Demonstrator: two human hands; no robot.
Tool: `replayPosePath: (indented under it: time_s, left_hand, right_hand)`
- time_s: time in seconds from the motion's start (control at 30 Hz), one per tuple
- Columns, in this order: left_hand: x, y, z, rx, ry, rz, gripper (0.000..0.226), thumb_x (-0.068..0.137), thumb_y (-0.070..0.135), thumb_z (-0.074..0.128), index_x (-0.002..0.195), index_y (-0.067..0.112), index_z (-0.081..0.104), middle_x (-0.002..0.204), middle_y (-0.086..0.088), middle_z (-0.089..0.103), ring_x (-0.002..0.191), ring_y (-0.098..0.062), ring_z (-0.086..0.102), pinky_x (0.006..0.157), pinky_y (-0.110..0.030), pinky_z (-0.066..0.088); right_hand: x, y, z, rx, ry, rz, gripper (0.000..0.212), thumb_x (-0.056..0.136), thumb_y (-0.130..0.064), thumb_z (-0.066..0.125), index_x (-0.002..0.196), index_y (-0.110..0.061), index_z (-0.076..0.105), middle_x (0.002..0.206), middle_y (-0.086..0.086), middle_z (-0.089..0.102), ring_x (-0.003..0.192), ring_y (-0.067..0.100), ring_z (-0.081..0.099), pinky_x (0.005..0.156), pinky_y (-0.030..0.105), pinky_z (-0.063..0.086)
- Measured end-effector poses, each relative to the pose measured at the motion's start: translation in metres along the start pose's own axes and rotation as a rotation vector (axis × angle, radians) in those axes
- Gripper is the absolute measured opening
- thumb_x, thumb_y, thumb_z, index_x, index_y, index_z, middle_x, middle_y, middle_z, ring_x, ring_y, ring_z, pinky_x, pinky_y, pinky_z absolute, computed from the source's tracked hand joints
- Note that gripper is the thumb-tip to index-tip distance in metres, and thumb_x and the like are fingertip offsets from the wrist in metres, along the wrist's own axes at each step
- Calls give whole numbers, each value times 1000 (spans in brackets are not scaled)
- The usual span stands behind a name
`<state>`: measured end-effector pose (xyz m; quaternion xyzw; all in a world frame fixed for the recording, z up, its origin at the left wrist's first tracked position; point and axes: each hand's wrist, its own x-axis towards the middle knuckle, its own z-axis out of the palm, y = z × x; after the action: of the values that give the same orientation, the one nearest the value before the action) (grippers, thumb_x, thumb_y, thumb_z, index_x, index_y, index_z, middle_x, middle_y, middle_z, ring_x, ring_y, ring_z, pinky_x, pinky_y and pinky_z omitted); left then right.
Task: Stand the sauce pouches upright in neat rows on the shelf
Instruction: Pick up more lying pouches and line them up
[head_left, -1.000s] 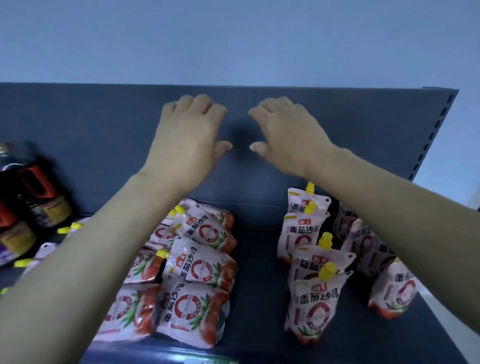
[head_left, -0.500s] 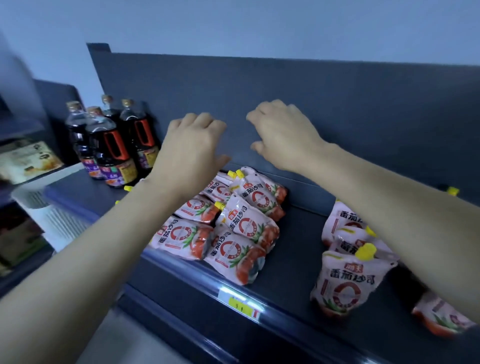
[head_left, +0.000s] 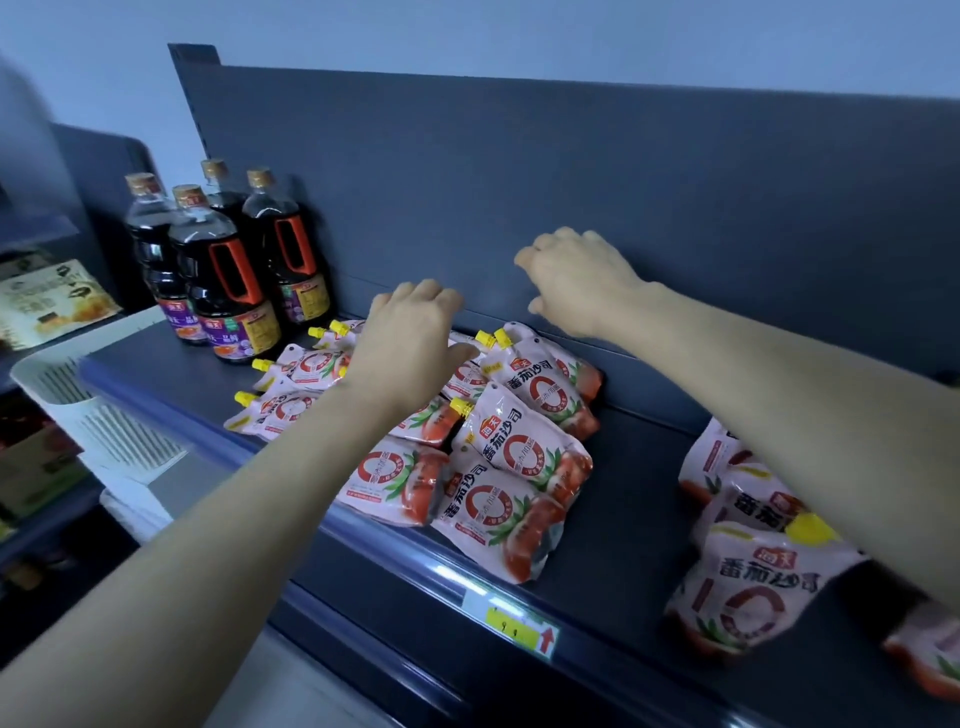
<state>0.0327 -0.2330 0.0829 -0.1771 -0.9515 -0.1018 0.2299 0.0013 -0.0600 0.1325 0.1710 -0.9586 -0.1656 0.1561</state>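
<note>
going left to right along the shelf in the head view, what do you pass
white basket → dark sauce bottles → pile of flat-lying pouches → bare shelf gap → upright pouches

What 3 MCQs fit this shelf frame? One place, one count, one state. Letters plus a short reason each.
1. Where do the dark sauce bottles with orange handles stand on the dark grey metal shelf?
A. left end, by the back panel
B. right end
C. front edge, centre

2. How many of those bottles show?
A. two
B. four
C. six

3. How do the white-and-red sauce pouches with yellow caps under the left hand lie?
A. upright in a row
B. flat, overlapping in a pile
C. stacked in a box

Answers:
1 A: they stand left of the pile, the rear ones close to the back panel.
2 B: four capped necks are visible.
3 B: their printed faces point up and overlap; the upright pouch stands apart, below the right forearm. The right hand holds nothing.
</note>
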Motion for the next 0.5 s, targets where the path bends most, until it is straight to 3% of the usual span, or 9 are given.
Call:
replayPosePath:
  time_s: [0.33,0.43,0.5]
  left_hand:
    - [62,-26,94,-197,-247,33,37,80,29,66,108,5,59,112,-16,62,103,-35,56,85,-39,47]
    - [74,-31,119,-244,-349,-21,28,81,32,64,90,6,60,97,-15,66,88,-33,59,71,-35,47]
    - [79,-33,134,-320,-437,-79,31,83,38,62,67,13,54,72,-8,63,69,-28,56,54,-29,40]
  right_hand:
    - [38,8,38,-85,-154,72,35,89,-24,60,120,-9,53,118,12,60,112,31,53,88,40,41]
    - [45,9,50,-66,-228,80,39,90,-22,58,126,-9,51,122,12,58,115,31,51,92,41,41]
    - [49,10,58,-49,-275,75,43,91,-22,58,131,-10,49,128,12,57,119,31,49,96,42,41]
